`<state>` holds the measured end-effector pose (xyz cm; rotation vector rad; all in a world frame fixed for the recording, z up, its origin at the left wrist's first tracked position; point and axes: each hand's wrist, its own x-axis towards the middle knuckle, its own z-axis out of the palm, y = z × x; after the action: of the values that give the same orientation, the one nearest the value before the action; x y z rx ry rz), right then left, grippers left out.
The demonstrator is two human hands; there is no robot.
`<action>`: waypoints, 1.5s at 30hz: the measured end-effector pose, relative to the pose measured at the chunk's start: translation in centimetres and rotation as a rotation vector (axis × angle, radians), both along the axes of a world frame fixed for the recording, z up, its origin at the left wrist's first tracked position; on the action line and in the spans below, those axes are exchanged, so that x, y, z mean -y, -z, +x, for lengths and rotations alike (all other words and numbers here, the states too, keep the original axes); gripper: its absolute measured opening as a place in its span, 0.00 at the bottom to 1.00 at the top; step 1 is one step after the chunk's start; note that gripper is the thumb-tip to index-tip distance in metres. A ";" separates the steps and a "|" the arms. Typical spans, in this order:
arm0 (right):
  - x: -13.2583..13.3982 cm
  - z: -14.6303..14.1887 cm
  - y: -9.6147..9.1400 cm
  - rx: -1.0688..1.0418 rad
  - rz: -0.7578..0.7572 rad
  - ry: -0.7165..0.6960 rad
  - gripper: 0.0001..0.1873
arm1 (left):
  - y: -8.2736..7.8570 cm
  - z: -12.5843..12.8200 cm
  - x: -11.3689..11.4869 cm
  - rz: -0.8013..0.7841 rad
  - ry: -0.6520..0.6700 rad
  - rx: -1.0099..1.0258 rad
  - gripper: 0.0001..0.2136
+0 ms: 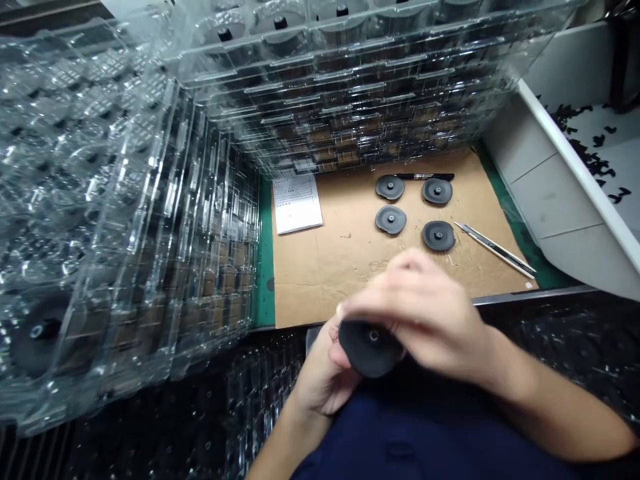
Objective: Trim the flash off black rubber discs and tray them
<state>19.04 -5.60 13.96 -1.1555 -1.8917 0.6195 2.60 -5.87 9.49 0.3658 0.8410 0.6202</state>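
Close to my body, my left hand (pixel 327 373) grips a round black rubber-like disc (pixel 371 350) with a small hub at its centre. Its fingers wrap round the disc's left edge and underside. My right hand (pixel 430 310) is bent over the disc's upper edge, its fingers curled together and blurred by motion. Whatever those fingers pinch is hidden. Beyond the hands, several similar discs lie hub up on a cardboard sheet (pixel 345 267), among them a disc (pixel 390 220) and another disc (pixel 439 236).
Stacked clear plastic trays (pixel 350 87) rise at the back, and more clear trays (pixel 200 220) stand on the left. White tweezers (pixel 495 250), a black pen (pixel 425 177) and a paper pad (pixel 299 207) lie on the cardboard. At right, a white bin (pixel 590 180) holds small black pieces.
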 end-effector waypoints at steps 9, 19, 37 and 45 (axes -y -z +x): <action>1.4 2.7 11.1 -0.073 -0.626 0.392 0.13 | -0.1 -1.2 -0.6 -0.071 0.036 0.392 0.29; 3.8 0.9 12.4 0.009 -0.606 0.423 0.14 | 0.5 -1.1 -0.9 -0.076 -0.049 0.311 0.25; 1.6 -2.9 0.1 0.017 -0.226 -0.110 0.11 | 0.1 -0.4 -1.0 0.075 -0.148 0.083 0.20; 3.0 -2.5 0.4 -0.177 0.039 -0.041 0.11 | -3.0 0.2 -2.3 0.202 -0.165 0.129 0.22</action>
<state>16.51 -8.63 13.57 -1.0057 -1.7727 0.6816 2.75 -3.52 12.48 0.4373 0.6910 0.8774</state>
